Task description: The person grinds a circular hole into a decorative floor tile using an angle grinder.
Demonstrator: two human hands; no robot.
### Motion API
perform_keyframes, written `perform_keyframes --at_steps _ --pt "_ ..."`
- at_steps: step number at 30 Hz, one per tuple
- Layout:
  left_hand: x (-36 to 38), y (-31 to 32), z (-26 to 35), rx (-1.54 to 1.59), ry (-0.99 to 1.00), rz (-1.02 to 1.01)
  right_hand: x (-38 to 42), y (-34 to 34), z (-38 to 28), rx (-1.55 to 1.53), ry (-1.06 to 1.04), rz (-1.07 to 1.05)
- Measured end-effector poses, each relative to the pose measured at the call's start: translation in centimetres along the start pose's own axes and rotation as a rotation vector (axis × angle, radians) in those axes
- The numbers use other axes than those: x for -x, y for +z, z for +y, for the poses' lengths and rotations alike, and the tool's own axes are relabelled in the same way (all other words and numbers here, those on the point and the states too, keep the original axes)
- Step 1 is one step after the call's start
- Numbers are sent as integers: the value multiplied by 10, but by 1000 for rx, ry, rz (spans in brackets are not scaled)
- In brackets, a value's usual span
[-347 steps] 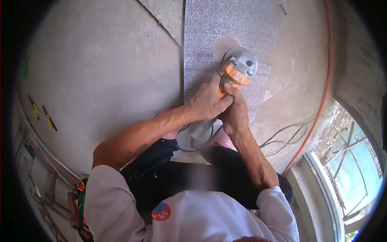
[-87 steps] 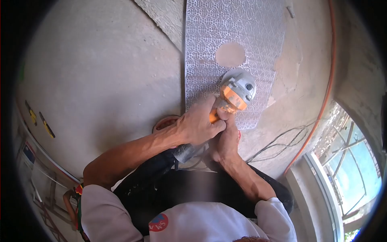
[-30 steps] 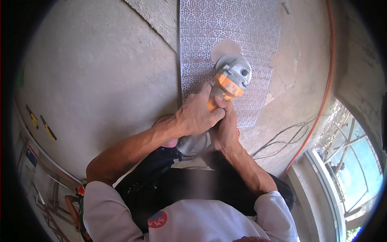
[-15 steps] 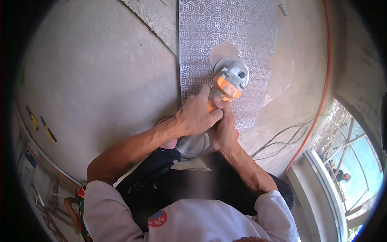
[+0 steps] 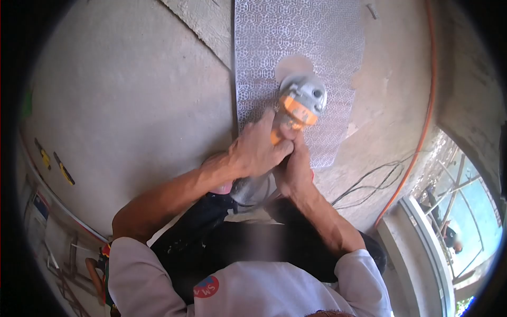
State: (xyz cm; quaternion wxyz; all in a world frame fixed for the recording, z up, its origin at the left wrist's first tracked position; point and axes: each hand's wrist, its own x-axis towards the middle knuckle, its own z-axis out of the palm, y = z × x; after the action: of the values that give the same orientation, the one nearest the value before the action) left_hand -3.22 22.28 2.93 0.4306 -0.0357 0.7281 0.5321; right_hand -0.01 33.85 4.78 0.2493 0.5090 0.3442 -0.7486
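Both my hands are closed around the orange body of an angle grinder with a grey, dusty head. My left hand wraps it from the left, and my right hand grips from below and right, close against the left. The grinder's disc side faces down to a patterned tile lying on the floor. Just beyond the head, a rounded plain brownish patch breaks the tile's white pattern. The disc is mostly hidden beneath the head.
Two yellow-and-black tools lie on the floor at left. An orange hose runs down the right side, near a loose dark cable. One person's arm shows at lower left; another person is outside the opening at right.
The grinder head has tilted slightly, with both hands still around it. The person outside the opening has shifted lower in view.
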Motion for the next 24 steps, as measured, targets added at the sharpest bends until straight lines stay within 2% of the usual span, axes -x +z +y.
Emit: perform_keyframes --at_steps 4,7,8,11,17,20,24 --pt "0 -4 7 20 4 74 -6 0 -3 27 -28 -39" --pt "8 -4 12 -16 -87 -51 9 3 0 0 -1 46" --pt "10 0 8 -6 -51 -57 12 4 1 9 -12 44" --pt "8 4 -1 -1 -3 2 9 0 2 20 -21 19" --pt "8 -5 11 -1 -75 9 1 1 0 19 -22 -24" --pt "13 7 -4 -1 50 -4 14 4 6 8 -41 40" --pt "5 -1 6 33 -58 -35 1 -1 1 31 -28 2"
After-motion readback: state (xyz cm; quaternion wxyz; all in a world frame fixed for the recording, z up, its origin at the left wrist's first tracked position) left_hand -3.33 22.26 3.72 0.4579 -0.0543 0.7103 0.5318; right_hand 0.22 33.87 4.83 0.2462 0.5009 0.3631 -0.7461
